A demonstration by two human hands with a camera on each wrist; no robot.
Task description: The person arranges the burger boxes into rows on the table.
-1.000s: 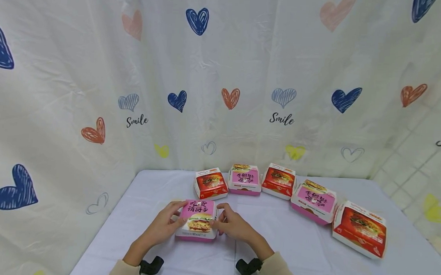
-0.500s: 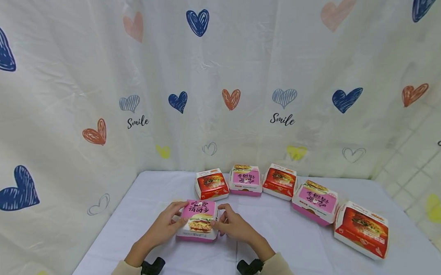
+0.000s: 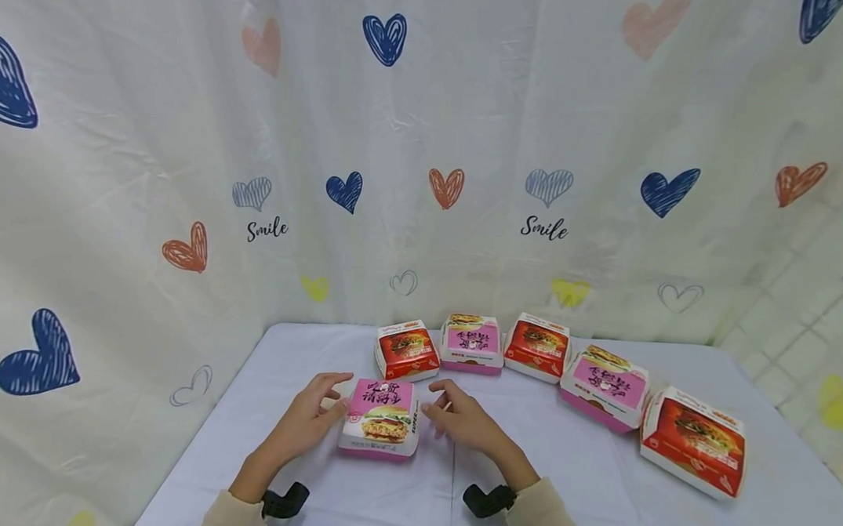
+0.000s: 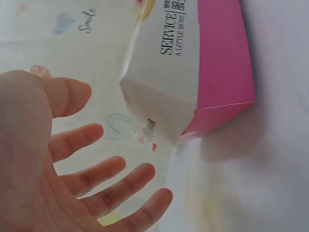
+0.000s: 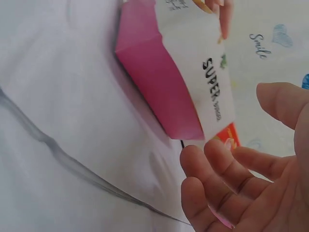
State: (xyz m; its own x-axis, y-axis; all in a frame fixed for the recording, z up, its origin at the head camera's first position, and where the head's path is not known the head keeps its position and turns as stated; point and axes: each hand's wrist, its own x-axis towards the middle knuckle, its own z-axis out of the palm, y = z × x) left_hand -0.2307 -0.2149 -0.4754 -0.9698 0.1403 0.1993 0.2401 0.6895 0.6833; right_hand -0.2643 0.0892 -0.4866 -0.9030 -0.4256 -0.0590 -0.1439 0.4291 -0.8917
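A pink and white burger box (image 3: pixel 381 420), its lid closed, lies flat on the table between my two hands. My left hand (image 3: pixel 306 416) is beside its left side, with fingers spread and loosely bent. In the left wrist view, a gap shows between those fingers and the box (image 4: pixel 169 77). On the other side, my right hand (image 3: pixel 467 419) has relaxed, slightly curved fingers and holds nothing. The right wrist view shows its fingertips near the box's corner (image 5: pixel 164 82), apart from it as far as I can see.
Behind stands a curved row of burger boxes: a red one (image 3: pixel 407 350), a pink one (image 3: pixel 471 342), another red one (image 3: pixel 537 346), a pink one (image 3: pixel 605 386) and a large-looking red one (image 3: pixel 694 441) at the right. A white cloth covers the table (image 3: pixel 524 503); a heart-patterned curtain (image 3: pixel 457 249) hangs behind.
Both hands have let go of the near pink burger box and drawn apart from it, left hand to the left, right hand to the right. The box stays in place.
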